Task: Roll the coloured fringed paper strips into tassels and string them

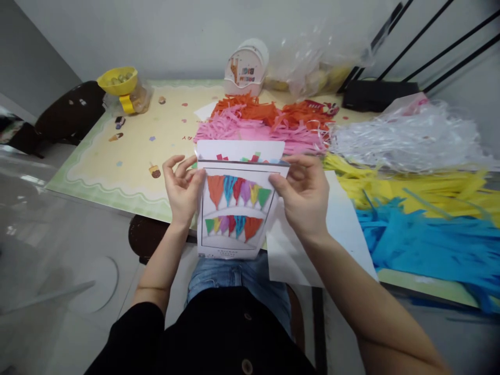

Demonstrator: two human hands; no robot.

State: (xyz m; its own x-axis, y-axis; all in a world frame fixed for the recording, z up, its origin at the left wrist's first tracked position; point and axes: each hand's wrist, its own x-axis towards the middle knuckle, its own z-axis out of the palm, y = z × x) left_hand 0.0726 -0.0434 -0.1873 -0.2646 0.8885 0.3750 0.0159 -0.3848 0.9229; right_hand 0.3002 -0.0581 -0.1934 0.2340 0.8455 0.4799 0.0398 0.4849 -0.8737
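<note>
Both my hands hold a white printed sheet [234,232] upright before me, close to the table's near edge. It carries pictures of two rows of coloured tassels. My left hand [183,187] pinches its upper left edge between thumb and fingers. At the upper right edge, my right hand [307,190] grips it the same way. Behind its top rises another white panel [240,149] with red and green marks; whether it is a fold of the same paper, I cannot tell. A blank white sheet [346,224] lies on the table beneath my right forearm.
Bundles of fringed strips in orange [250,108], pink [242,127], white [410,135], yellow [429,190] and blue [429,239] cover the right side. A yellow-topped jar [136,99], white cap-shaped item [246,67] and clear plastic bag [312,65] stand behind on the patterned table [144,140].
</note>
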